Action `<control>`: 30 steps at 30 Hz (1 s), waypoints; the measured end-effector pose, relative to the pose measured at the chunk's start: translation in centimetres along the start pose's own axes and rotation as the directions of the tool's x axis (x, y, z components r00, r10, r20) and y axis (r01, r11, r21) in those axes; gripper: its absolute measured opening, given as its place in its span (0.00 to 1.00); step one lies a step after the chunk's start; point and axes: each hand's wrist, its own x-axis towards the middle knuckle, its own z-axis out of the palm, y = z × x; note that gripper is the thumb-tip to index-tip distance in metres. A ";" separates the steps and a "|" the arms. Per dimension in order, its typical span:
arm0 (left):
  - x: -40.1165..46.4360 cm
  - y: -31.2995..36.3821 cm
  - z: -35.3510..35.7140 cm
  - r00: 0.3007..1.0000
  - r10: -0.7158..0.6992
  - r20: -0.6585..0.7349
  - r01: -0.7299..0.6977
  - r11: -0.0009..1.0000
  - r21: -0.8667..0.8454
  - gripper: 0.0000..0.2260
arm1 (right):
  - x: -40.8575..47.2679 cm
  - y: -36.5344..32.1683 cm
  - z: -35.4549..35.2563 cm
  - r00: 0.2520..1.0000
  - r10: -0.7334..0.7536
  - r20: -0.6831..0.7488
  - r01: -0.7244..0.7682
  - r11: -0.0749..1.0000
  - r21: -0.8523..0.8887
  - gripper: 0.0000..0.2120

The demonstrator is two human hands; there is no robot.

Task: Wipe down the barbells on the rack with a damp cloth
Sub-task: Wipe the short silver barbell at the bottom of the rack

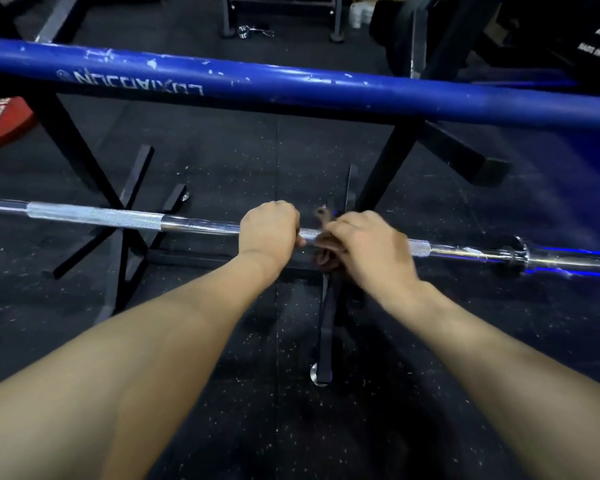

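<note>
Both hands are on the chrome barbell (201,225), side by side near its middle. The left hand (269,228) is wrapped over the top of the shaft with the fingers curled round it, a plain overhand hold. Just to its right, the right hand (368,242) is clamped on a dark brown cloth (323,249) that's bunched around the bar, fingers curled over it. The hand is a bit motion-blurred so I can't make out exactly how the fingertips sit. A scrap of the cloth sticks up between the two hands and some hangs below the bar.

Out from the hands: a knurled patch of the shaft shows between them, a longer knurled section sits further left, and off to the right the bar runs out to its collar and sleeve (520,252).

Under the hands you can see the black steel legs of the rack (84,157), crossing down to the floor. Beyond the hands and higher up, a chipped blue bar (291,81) with white lettering runs across the whole view. The floor is black speckled rubber matting (257,410). Far left of the hands there's the edge of a red plate (4,123), and up at the far right a black plate (586,32) with white print.
</note>
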 end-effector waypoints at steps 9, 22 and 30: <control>0.0 0.0 -0.1 0.997 -0.054 0.050 0.056 0.997 -0.048 0.09 | -0.5 2.7 -1.1 0.990 0.067 0.124 -0.071 0.997 0.031 0.13; -0.1 0.5 0.5 0.999 -0.038 -0.032 0.041 0.996 0.085 0.05 | 1.2 -1.1 -0.9 0.982 -0.057 0.180 0.075 0.993 -0.091 0.13; 0.3 0.2 0.7 0.999 -0.040 0.036 0.041 0.998 -0.038 0.12 | -2.4 5.6 -2.1 0.975 0.188 0.114 -0.171 0.975 -0.144 0.14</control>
